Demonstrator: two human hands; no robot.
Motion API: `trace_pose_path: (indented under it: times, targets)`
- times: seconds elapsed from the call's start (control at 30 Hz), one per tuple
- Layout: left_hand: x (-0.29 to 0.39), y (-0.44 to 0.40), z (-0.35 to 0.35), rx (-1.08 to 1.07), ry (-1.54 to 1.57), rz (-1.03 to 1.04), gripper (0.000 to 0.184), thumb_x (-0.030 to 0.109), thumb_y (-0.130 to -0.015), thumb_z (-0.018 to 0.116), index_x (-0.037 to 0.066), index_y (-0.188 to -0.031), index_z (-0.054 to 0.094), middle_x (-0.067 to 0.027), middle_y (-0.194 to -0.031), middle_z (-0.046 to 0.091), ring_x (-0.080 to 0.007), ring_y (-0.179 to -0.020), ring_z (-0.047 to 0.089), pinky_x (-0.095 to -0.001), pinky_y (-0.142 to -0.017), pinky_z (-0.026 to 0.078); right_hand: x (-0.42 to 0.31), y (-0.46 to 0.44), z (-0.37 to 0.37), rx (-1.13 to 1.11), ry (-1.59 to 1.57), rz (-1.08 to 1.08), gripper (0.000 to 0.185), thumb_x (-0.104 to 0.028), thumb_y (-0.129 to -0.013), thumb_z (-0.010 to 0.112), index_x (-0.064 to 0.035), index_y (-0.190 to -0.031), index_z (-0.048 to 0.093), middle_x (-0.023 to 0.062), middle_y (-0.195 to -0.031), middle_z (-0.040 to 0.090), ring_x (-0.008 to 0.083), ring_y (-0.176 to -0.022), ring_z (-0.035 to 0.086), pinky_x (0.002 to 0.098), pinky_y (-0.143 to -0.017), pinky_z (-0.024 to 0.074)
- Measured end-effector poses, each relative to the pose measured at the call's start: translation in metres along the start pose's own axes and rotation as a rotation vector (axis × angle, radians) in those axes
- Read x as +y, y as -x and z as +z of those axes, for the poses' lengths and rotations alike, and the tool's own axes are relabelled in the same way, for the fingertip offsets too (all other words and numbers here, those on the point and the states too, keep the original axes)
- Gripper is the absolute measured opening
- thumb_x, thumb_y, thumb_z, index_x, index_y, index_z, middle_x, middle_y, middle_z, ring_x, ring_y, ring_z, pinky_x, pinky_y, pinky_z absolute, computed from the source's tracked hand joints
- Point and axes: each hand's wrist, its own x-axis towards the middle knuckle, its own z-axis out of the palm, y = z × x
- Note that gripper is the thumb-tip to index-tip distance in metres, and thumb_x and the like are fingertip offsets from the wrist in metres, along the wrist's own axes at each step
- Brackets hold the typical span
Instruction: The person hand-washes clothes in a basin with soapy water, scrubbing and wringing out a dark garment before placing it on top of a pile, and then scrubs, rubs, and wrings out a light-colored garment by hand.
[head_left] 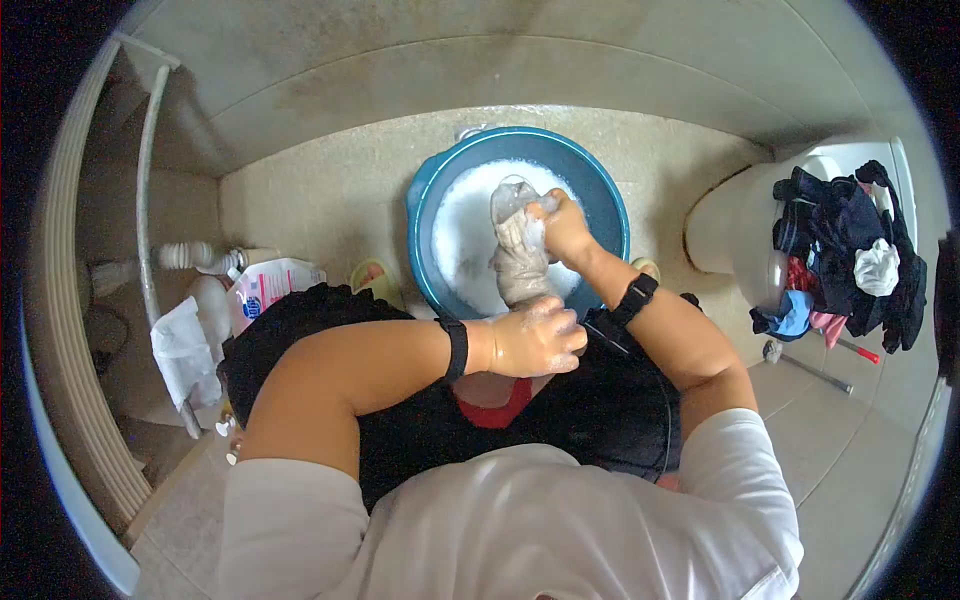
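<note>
A wet, pale grey-beige sock (520, 252) is stretched over a round blue basin (417, 225) holding white suds (462, 215). My left hand (528, 338) is closed round the sock's near end, at the basin's front rim, with foam on the fingers. Farther up, my right hand (567, 232) grips the sock's right side near its far end, the fingers bent over the fabric. Part of the sock's near end is hidden by the left hand.
On the right, a pile of dark clothes (835, 235) lies on a white toilet (730, 225). A detergent bag (268, 290) stands at left, near a metal rail (147, 200) and a grey hose (187, 255). A wall rises behind the basin.
</note>
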Motion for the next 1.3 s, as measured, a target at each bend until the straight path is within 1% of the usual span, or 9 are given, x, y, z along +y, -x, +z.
trace_pose_path:
  times: [0.3, 0.43, 0.53, 0.57, 0.63, 0.93, 1.1, 1.23, 1.3]
  targets:
    - [-0.006, 0.016, -0.061, -0.016, 0.159, -0.061, 0.027, 0.023, -0.055, 0.070, 0.013, -0.078, 0.060, -0.0140, -0.095, 0.053, -0.0345, -0.100, 0.051, -0.0462, -0.088, 0.041, -0.012, 0.049, -0.033, -0.195, -0.718, 0.346, 0.052, -0.039, -0.085, 0.057, -0.0005, -0.117, 0.045, 0.0197, -0.105, 0.056, 0.0288, -0.093, 0.058, 0.0476, -0.075, 0.0503]
    - [-0.019, -0.032, -0.106, 0.694, -0.017, -0.669, 0.021, 0.004, -0.056, 0.063, 0.008, -0.075, 0.056, -0.0120, -0.084, 0.052, -0.0273, -0.083, 0.049, -0.0370, -0.078, 0.041, -0.014, 0.093, -0.044, -0.505, -0.796, 0.325, 0.055, -0.049, -0.088, 0.046, -0.0094, -0.125, 0.044, 0.0157, -0.122, 0.050, 0.0300, -0.113, 0.049, 0.0520, -0.067, 0.0530]
    - [-0.016, -0.066, -0.138, 1.005, 0.321, -0.898, 0.017, 0.000, -0.061, 0.061, 0.005, -0.076, 0.054, -0.0095, -0.089, 0.051, -0.0220, -0.085, 0.049, -0.0337, -0.082, 0.040, -0.036, 0.132, -0.043, -0.381, -0.364, 0.154, 0.113, -0.051, -0.070, 0.068, -0.0039, -0.140, -0.008, 0.0188, -0.143, 0.017, 0.0353, -0.125, 0.034, 0.0481, -0.067, 0.0521]
    - [-0.011, -0.077, -0.146, 1.004, 0.326, -0.865, 0.017, 0.000, -0.061, 0.061, 0.005, -0.076, 0.054, -0.0095, -0.089, 0.051, -0.0220, -0.085, 0.049, -0.0337, -0.082, 0.040, -0.034, 0.135, -0.045, -0.250, -0.037, -0.056, 0.129, -0.055, -0.059, 0.074, 0.0015, -0.139, -0.010, 0.0259, -0.145, 0.005, 0.0385, -0.134, 0.012, 0.0527, -0.102, 0.0258]
    - [0.002, -0.096, -0.164, 1.082, 0.523, -0.859, 0.016, 0.001, -0.064, 0.061, 0.004, -0.077, 0.053, -0.0090, -0.089, 0.051, -0.0209, -0.087, 0.049, -0.0320, -0.083, 0.039, -0.063, 0.161, -0.058, 0.132, 0.516, -0.578, 0.124, -0.051, -0.056, 0.076, 0.0008, -0.140, 0.001, 0.0291, -0.143, 0.007, 0.0419, -0.133, 0.009, 0.0418, -0.108, 0.0187]
    - [0.051, -0.190, -0.193, 0.846, 0.876, -0.691, 0.030, 0.006, -0.074, 0.060, 0.004, -0.103, 0.050, -0.0041, -0.097, 0.052, -0.0143, -0.093, 0.051, -0.0260, -0.079, 0.043, -0.136, 0.175, -0.135, 0.517, 0.235, -0.698, 0.068, -0.035, -0.062, 0.075, -0.0080, -0.119, 0.049, 0.0169, -0.104, 0.062, 0.0324, -0.096, 0.060, 0.0377, -0.081, 0.0474]
    - [0.046, -0.211, -0.210, 0.914, 1.285, -0.482, 0.063, 0.018, -0.087, 0.053, 0.010, -0.140, 0.018, -0.0079, -0.107, 0.051, -0.0166, -0.099, 0.052, -0.0313, -0.086, 0.042, -0.160, 0.201, -0.185, 0.392, 0.022, -0.604, 0.050, -0.036, -0.064, 0.075, -0.0041, -0.101, 0.064, 0.0145, -0.099, 0.065, 0.0245, -0.094, 0.062, 0.0332, -0.081, 0.0467]
    - [0.015, -0.174, -0.152, 0.190, 0.566, -0.628, 0.114, 0.029, -0.069, 0.076, 0.003, -0.141, -0.008, -0.0222, -0.144, 0.016, -0.0289, -0.133, 0.020, -0.0359, -0.107, 0.019, -0.160, 0.180, -0.208, 0.278, -0.668, -0.451, 0.047, -0.027, -0.068, 0.074, 0.0118, -0.091, 0.061, 0.0121, -0.085, 0.064, 0.0160, -0.073, 0.059, 0.0304, -0.065, 0.0479]
    - [0.022, -0.186, -0.142, 0.233, 0.816, -0.633, 0.119, 0.029, -0.063, 0.080, 0.000, -0.141, -0.005, -0.0245, -0.144, 0.015, -0.0294, -0.134, 0.018, -0.0334, -0.107, 0.019, -0.171, 0.197, -0.216, 0.315, -0.659, -0.398, 0.049, -0.028, -0.068, 0.074, 0.0145, -0.087, 0.060, 0.0143, -0.082, 0.063, 0.0173, -0.070, 0.059, 0.0307, -0.061, 0.0475]
